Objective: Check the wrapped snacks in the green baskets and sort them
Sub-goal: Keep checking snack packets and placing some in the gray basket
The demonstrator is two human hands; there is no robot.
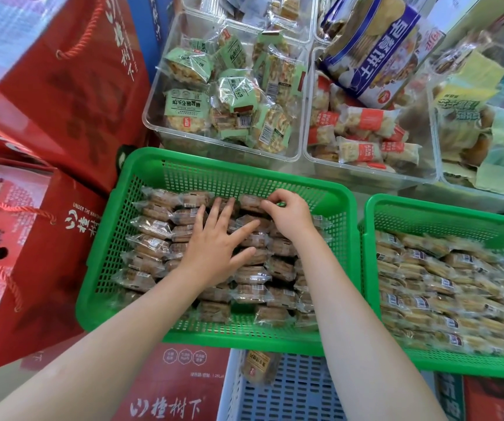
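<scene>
A slippery packet could be dropped if pinched only by its crinkly film; the brown clear-wrapped snacks are packed in rows in the green perforated plastic basket; at its twelve o'clock wall one packet is pinched by the right hand; the left hand is pressed flat, fingers spread; a second green mesh basket lies at three o'clock

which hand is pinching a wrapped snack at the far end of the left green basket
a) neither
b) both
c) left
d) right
d: the right hand curls its fingers on a brown wrapped snack at the far wall of the left green basket, while the left hand lies flat.
</scene>
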